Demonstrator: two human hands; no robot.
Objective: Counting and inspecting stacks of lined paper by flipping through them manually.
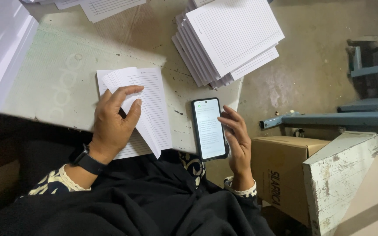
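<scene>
Sheets [147, 109] fanned on the worktop [57, 83], phone [209, 129] beside them.
Left hand [112, 124] pinches the lined sheets between thumb and fingers; right hand [237, 137] loosely cradles the phone's edge, stack [228, 39] sits further back.

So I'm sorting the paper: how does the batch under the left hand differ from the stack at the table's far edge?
The sheets under the left hand are few, fanned and curled; the far stack is thick, flat and untouched. The sheets lie near the phone; the stack overhangs the table. Both are white lined paper.

Black garment [154, 205], patterned cream-and-dark cuffs [53, 183], black wristband [88, 162] on left wrist
</scene>
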